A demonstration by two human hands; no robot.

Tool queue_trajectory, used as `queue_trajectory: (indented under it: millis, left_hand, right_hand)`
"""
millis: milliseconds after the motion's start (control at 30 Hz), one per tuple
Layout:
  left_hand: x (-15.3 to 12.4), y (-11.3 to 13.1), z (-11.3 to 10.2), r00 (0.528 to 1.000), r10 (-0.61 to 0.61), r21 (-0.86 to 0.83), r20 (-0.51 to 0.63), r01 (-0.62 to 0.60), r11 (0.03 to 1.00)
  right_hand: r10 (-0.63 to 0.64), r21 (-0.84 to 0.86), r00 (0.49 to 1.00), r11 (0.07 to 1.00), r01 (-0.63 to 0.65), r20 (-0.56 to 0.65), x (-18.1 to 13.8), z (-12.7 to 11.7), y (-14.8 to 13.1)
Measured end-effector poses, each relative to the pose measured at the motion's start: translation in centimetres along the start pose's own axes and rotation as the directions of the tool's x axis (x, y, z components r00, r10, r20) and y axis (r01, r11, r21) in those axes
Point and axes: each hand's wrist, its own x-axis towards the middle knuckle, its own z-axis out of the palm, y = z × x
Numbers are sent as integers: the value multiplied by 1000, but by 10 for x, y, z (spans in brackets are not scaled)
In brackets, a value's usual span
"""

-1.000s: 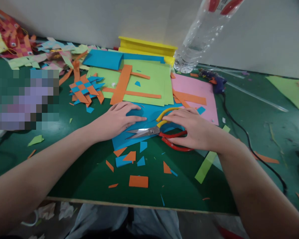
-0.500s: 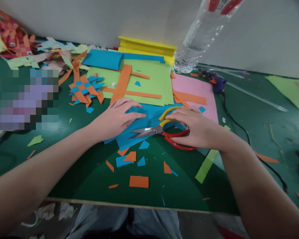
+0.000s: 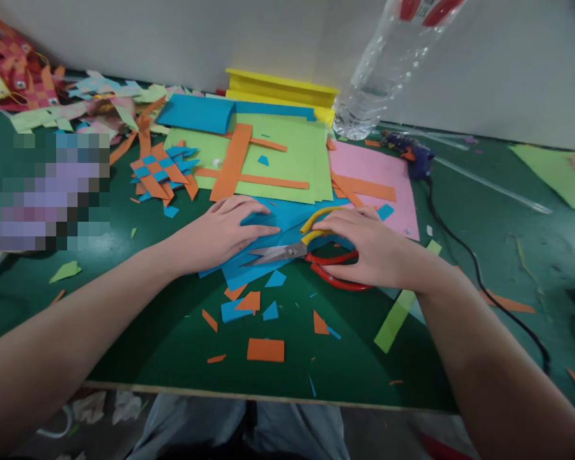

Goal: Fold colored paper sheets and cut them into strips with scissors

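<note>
Head camera, one: view from above the wearer's lap point(image 3: 306, 421), facing forward and down, near the green table point(image 3: 172, 351) (grey wall point(image 3: 278, 38) beyond).

Of your 2 hands, the left hand point(image 3: 225, 233) hides part of the blue paper point(image 3: 292, 214), the right hand point(image 3: 383, 252) part of the scissors point(image 3: 294, 251). The top edge cuts off your bottle point(image 3: 378, 70), the right edge a green sheet point(image 3: 556, 176). Pixelation leaves you unable to identify the lilac object point(image 3: 52, 198) at left.
</note>
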Motion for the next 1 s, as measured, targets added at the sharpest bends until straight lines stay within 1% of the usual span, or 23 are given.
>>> queue_trajectory:
  millis: [267, 433, 567, 867, 1000]
  left_hand:
    - [-1, 0, 3, 999, -31, -16, -17, 31, 999]
    - [-1, -1, 3, 997, -70, -59, 19, 71, 996]
    - [0, 0, 2, 996, -91, -78, 24, 92, 993]
    - [1, 1, -1, 992, -113, -89, 55, 117, 989]
    - [1, 1, 0, 993, -106, -82, 57, 111, 990]
  right_hand:
    - [-2, -41, 1000, 999, 2, 4, 1, 1, -1]
    - [2, -76, 1000, 997, -1, 16, -1, 1, 1]
    - [-12, -100, 1000, 995, 13, 8, -1, 1, 1]
    - [-61, -87, 998, 994, 60, -10, 2, 5, -5]
    - [-57, -84, 998, 995, 57, 4, 1, 5, -3]
